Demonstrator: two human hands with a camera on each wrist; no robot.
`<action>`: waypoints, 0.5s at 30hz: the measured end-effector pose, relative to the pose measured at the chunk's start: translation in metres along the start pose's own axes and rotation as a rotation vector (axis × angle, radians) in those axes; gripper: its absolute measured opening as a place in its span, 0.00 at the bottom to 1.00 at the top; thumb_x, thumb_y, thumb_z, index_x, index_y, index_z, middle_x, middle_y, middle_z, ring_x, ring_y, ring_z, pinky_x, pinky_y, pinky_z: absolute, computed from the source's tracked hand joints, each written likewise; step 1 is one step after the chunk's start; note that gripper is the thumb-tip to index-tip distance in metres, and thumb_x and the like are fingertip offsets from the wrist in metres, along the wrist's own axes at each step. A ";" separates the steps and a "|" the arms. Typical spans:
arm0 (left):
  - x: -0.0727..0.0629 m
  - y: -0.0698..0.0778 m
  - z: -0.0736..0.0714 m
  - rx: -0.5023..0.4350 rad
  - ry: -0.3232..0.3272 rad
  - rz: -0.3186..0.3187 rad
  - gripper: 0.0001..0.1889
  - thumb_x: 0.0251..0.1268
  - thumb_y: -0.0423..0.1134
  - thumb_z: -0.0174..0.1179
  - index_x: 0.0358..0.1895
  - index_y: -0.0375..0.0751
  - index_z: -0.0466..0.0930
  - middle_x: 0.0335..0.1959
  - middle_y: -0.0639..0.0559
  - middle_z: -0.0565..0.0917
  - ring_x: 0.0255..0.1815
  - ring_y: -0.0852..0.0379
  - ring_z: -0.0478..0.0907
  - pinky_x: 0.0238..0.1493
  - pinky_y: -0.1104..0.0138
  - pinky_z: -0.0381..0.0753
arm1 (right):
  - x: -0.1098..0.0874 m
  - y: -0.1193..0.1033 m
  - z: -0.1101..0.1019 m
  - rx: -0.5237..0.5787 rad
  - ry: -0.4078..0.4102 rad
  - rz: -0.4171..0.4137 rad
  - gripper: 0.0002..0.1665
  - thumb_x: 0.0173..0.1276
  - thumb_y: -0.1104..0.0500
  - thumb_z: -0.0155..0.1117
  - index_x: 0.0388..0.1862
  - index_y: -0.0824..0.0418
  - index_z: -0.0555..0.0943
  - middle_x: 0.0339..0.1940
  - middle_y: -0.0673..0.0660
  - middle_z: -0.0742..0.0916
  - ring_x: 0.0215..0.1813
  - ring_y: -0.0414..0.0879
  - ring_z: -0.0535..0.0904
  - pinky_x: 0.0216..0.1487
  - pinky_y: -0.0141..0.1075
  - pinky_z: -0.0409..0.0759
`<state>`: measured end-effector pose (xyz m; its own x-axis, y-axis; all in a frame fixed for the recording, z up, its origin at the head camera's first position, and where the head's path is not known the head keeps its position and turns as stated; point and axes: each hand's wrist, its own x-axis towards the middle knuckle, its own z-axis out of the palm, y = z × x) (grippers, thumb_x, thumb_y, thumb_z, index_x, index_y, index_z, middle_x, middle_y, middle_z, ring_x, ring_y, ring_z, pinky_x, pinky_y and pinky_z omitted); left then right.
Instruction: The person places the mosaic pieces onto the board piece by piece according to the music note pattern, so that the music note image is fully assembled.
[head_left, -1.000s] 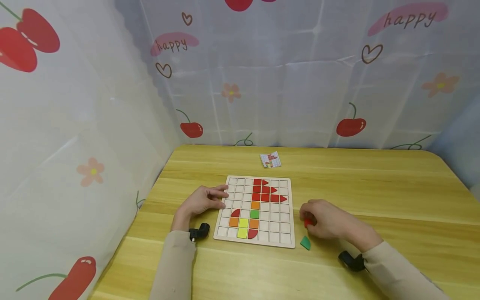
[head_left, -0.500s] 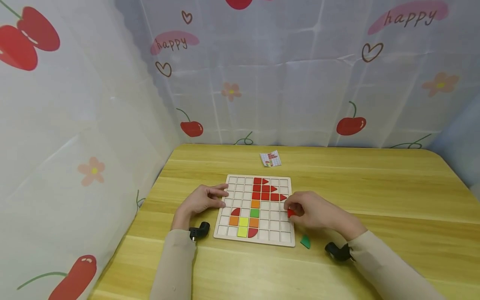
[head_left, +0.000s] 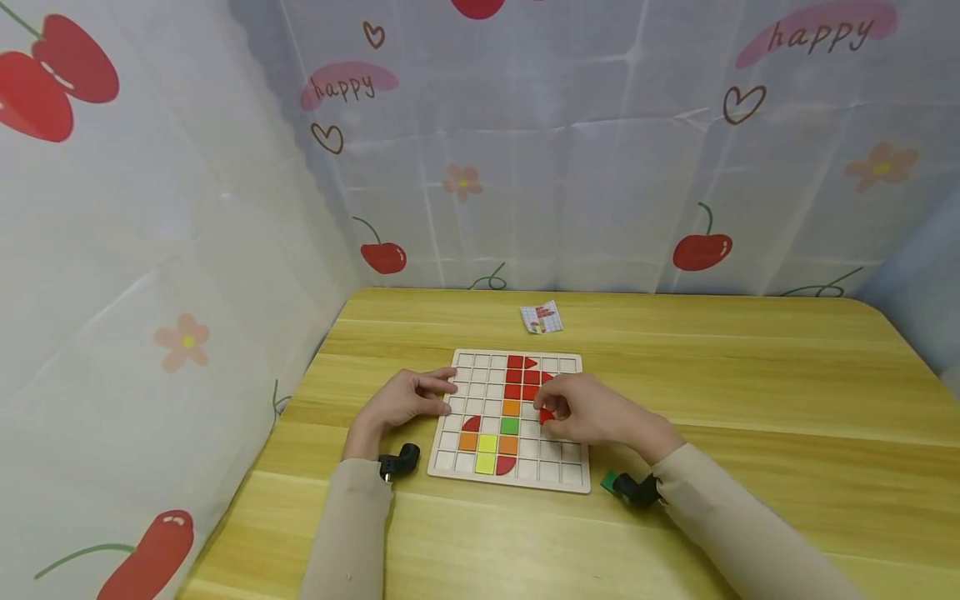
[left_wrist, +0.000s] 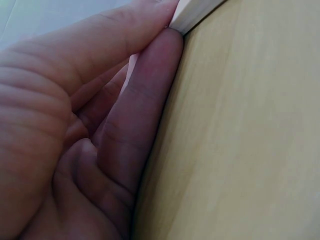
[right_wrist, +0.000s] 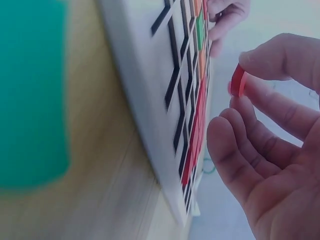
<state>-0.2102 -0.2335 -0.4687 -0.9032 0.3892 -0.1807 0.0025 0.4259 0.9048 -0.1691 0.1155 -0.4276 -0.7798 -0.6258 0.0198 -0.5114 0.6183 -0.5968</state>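
A pale wooden grid board point(head_left: 465, 390) lies on the table, with red, orange, green and yellow tiles in several of its cells. At its left edge rests my left hand point(head_left: 401, 402), fingertips touching the rim; the left wrist view shows the thumb and a finger against the board's side point(left_wrist: 197, 17). Over the board's right half, my right hand point(head_left: 592, 408) pinches a small red tile point(head_left: 546, 415) between thumb and fingertips. In the right wrist view this red tile point(right_wrist: 238, 82) is held edge-on above the board, its full shape hidden.
A green tile point(head_left: 609, 481) lies right of the board, partly covered by the black right wrist camera point(head_left: 637, 490). Behind the board is a small printed pattern card point(head_left: 542, 317). A printed curtain point(head_left: 570, 183) hangs at the table's far edge.
My right hand has carried the red tile leftward from the table beside the board to above the board's right half. The left hand has stayed at the board's edge.
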 end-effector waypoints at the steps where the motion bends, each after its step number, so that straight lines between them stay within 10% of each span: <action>1: 0.000 0.000 0.000 0.000 0.001 -0.002 0.18 0.60 0.32 0.74 0.55 0.43 0.90 0.74 0.55 0.76 0.82 0.54 0.61 0.60 0.75 0.75 | 0.003 -0.002 0.001 0.001 0.001 -0.006 0.11 0.63 0.58 0.74 0.44 0.55 0.86 0.32 0.46 0.82 0.36 0.41 0.75 0.37 0.32 0.75; 15: 0.002 -0.002 -0.001 -0.011 0.000 -0.023 0.17 0.59 0.35 0.75 0.53 0.46 0.91 0.74 0.59 0.76 0.82 0.56 0.60 0.73 0.59 0.70 | 0.038 -0.031 0.025 0.059 -0.025 -0.001 0.08 0.62 0.61 0.72 0.41 0.57 0.86 0.29 0.46 0.82 0.34 0.41 0.76 0.38 0.34 0.76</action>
<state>-0.2119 -0.2341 -0.4702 -0.9032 0.3791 -0.2012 -0.0228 0.4259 0.9045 -0.1739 0.0610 -0.4285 -0.7699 -0.6381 0.0007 -0.4889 0.5892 -0.6433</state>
